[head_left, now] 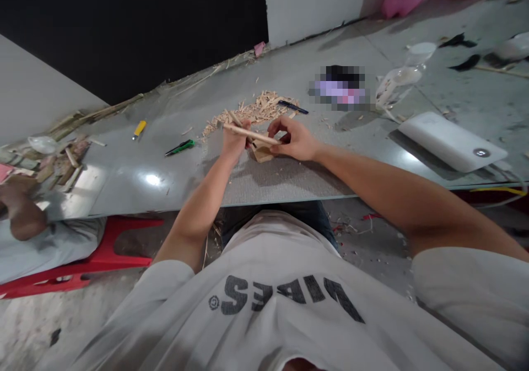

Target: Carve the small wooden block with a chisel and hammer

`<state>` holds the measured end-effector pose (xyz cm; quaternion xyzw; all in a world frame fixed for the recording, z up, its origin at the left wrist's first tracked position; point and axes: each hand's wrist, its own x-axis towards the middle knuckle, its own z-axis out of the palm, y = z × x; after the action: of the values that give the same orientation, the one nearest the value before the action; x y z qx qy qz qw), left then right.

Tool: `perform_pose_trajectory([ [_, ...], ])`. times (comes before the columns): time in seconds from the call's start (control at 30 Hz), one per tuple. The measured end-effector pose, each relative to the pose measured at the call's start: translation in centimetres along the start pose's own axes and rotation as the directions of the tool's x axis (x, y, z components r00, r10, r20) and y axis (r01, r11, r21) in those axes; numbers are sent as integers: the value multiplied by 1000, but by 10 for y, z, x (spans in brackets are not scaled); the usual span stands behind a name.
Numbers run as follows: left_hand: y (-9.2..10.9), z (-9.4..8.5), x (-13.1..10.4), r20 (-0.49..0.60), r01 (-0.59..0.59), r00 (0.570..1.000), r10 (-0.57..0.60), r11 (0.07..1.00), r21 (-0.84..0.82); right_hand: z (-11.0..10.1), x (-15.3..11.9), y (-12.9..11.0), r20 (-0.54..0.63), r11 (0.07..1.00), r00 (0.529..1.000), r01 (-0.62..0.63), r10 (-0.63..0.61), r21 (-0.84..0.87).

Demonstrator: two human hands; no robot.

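Over the table (pixel 194 186), a slim pale wooden stick (pixel 254 133) lies slantwise between both hands. My right hand (pixel 298 139) pinches its right end, fingers bent. My left hand (pixel 233 140) is closed near the other end, and a second thin stick (pixel 235 118) pokes up beside its fingers. Beneath the stick, between the hands, is a light brown wooden block (pixel 264 152); fingers partly cover it, so its full shape is hidden. Just beyond the hands lies a heap of wood shavings (pixel 260 106), with a dark blue pen-like tool (pixel 293 106) on its right side.
Left of my hands lie a green cutter knife (pixel 180 148) and a yellow one (pixel 139 130). A white device (pixel 452 140) with cables and clear plastic cups (pixel 399 84) stand at right. Another person's arm (pixel 25 216) rests by wood scraps (pixel 68 164), near a red chair (pixel 111 244).
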<state>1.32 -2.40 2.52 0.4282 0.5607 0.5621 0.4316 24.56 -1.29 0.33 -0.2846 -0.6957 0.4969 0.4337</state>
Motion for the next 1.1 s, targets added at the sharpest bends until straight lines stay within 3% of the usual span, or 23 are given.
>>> perform_pose_trajectory([
  [0.2, -3, -8, -3, 205, -12, 979, -4, 997, 77, -17, 9, 8, -207, 997, 976, -76, 72, -10],
  [0.4, -9, -11, -4, 213, -18, 977, -15, 988, 151, -24, 15, 9, -347, 984, 921, -158, 177, 82],
  [0.6, -13, -14, -1, 294, -214, 947, 125, 931, 294, -23, 14, 9, -297, 987, 944, -120, 146, 103],
  [0.77, -29, -16, 15, 394, -471, 868, 302, 754, 459, -22, 13, 8, -298, 990, 947, -89, 119, 112],
  [0.87, -40, -20, 30, 376, -505, 859, 349, 704, 499, -20, 13, 9, -284, 983, 949, -93, 135, 158],
  [1.1, -48, -26, 58, 207, -492, 869, 450, 737, 464, -26, 13, 12, -286, 985, 952, -65, 110, 163],
])
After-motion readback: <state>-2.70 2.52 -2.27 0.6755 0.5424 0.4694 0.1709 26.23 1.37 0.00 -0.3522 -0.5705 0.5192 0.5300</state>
